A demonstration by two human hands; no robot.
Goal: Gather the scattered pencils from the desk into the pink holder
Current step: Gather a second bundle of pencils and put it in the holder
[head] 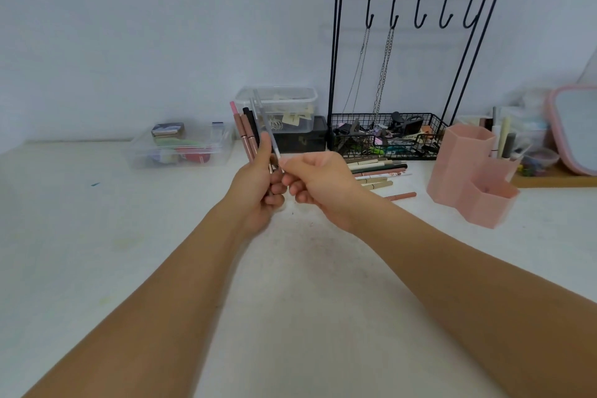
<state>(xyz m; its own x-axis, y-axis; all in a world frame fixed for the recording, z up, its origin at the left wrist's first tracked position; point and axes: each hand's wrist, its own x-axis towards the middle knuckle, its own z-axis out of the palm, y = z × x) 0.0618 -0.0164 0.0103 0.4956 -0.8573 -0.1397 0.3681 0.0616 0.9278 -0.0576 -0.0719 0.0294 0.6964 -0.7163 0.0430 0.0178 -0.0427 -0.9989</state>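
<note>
Pencils stand upright in a bundle gripped by the left hand above the desk. Right hand pinches a grey pencil beside that bundle. More loose pencils lie on the desk behind the right hand. Pink holder stands to the right, near a black wire rack.

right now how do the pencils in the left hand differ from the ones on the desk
The pencils in the left hand stand nearly upright, bunched in the left hand; the pencils on the desk lie flat, side by side. The held ones are off the desk; the others rest beside the pink holder. Both sets are slim sticks.
</note>
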